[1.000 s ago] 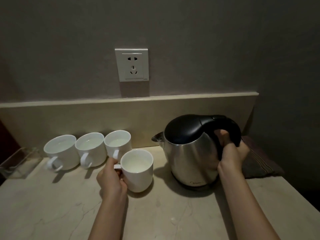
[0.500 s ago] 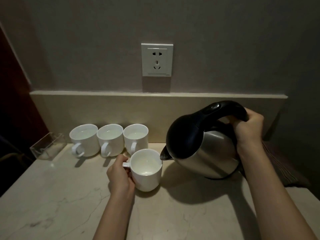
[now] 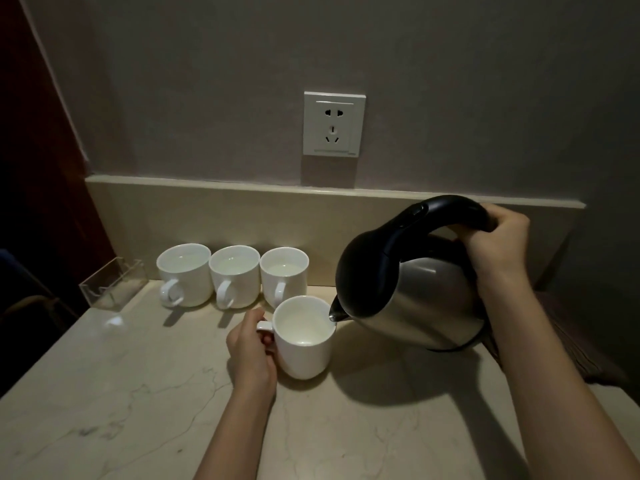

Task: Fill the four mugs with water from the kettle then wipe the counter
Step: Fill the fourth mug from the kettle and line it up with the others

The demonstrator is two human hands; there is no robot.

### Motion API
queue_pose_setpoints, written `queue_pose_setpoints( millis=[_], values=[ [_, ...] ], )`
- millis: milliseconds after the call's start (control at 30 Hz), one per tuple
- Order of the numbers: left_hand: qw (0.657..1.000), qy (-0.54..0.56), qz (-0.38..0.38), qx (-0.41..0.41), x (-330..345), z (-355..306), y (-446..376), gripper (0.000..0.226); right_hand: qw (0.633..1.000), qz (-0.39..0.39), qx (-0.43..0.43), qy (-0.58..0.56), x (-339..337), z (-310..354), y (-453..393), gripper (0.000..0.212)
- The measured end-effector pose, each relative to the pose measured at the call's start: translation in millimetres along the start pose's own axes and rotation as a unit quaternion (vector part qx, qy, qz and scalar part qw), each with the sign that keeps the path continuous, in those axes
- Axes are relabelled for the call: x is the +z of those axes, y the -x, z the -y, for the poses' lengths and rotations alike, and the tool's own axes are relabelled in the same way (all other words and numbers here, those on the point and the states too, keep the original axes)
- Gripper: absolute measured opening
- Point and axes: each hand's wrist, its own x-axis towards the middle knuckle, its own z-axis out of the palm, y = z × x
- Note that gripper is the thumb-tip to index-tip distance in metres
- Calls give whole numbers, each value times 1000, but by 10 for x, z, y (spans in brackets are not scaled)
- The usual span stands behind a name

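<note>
Nearest the camera, bare marbled bench (image 3: 145,420), and just beyond it the front mug (image 3: 304,337), the landmark here. The left hand (image 3: 251,351) sits on its handle side, fingers curled round the handle, steadying it on the bench. On the opposite side of the front mug the kettle (image 3: 412,292) hangs tilted, lifted clear of the bench, its spout right at the rim, tip just over the inside edge. The right hand (image 3: 495,244) is clenched round the black handle at the top rear. Whether water is running is hard to tell; the front mug looks pale inside, with a little at the bottom perhaps.

Here is the risk: the spout sits at the very lip, so a slight drift away from the front mug would send water down the outer wall onto the bench. Tip too sharply and the pour could gush and splash over, maybe onto the steadying fingers, and if that water is hot, that stings. Bumping the rim with the spout could rock it too.

Behind the front mug, three mugs (image 3: 235,275) stand in a row against the backsplash, each apparently already holding water. Beyond them and off to the handle side, a clear plastic holder (image 3: 110,285). Farthest back, the wall socket (image 3: 334,123), above the row.
</note>
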Motion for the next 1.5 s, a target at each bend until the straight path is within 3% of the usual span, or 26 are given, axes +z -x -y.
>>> queue_pose_setpoints(
  millis=[133, 267, 600, 1500],
  values=[
    [1000, 18, 10, -18, -8, 21, -31, 25, 1000, 0, -18, 23, 30, 40, -30, 21],
    [999, 32, 26, -28, -25, 34, -57, 25, 999, 6, -29, 34, 55, 70, -51, 12],
    [994, 62, 68, -52, -33, -14, -85, 28, 995, 33, -69, 65, 101, 199, -75, 30],
    [994, 35, 94, -52, -42, -57, -53, 44, 981, 46, -111, 154, 212, 475, -66, 25]
  ],
)
